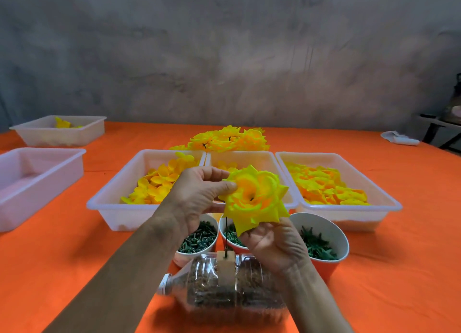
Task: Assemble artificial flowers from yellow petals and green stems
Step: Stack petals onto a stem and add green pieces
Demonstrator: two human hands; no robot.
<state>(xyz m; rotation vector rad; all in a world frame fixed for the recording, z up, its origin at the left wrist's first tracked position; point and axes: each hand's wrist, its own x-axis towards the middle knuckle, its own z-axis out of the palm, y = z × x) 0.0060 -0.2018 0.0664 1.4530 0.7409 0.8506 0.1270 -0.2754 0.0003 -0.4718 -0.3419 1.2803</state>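
Nearest me, a plastic bottle (224, 287) lies on its side, a thin spike (226, 235) rising from it. Above, right hand (274, 245) cups the yellow flower (254, 198) from 5 o'clock; left hand (199, 195) pinches a petal at 9 o'clock. I judge layering nearly done. Next: green stem from the cup (321, 242). Petal trays (344, 190) at 12 o'clock.

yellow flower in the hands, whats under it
Under the yellow fabric flower a thin dark rod runs down into a brown block on the clear plastic bottle. The right hand pinches its lower petals; the rod's top is hidden.
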